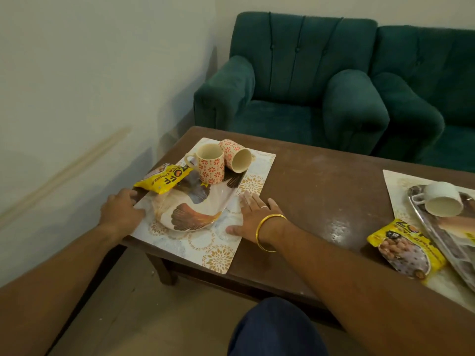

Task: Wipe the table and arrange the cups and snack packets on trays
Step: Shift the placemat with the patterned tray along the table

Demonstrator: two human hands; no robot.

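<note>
- The left hand (120, 210) lies open on the left edge of the patterned placemat (205, 242), fingers spread over its rim; this grip closes on nothing.
- The right hand (253, 214) rests flat, palm down, on the mat's right edge, its grip open too, with a gold bangle (270, 232) on the wrist.
- Between the hands sits a leaf-patterned tray (190, 214), carrying an upright floral cup (209, 165), a second floral cup (237, 156) tipped on its side just behind, and a yellow snack packet (164, 179) hanging over the tray's left rim.
- Judged step: the mat with its load is being steadied or shifted; next, the fallen cup wants righting and the packet laying flat.
- Far right, a steel tray (437, 242) holds a tilted white cup (443, 202), another packet (406, 247) beside it.
- The brown bench (321, 196) looks dusty and smeared, so wiping seems due.
- Green armchairs (295, 80) stand beyond, a pale wall on the left.
</note>
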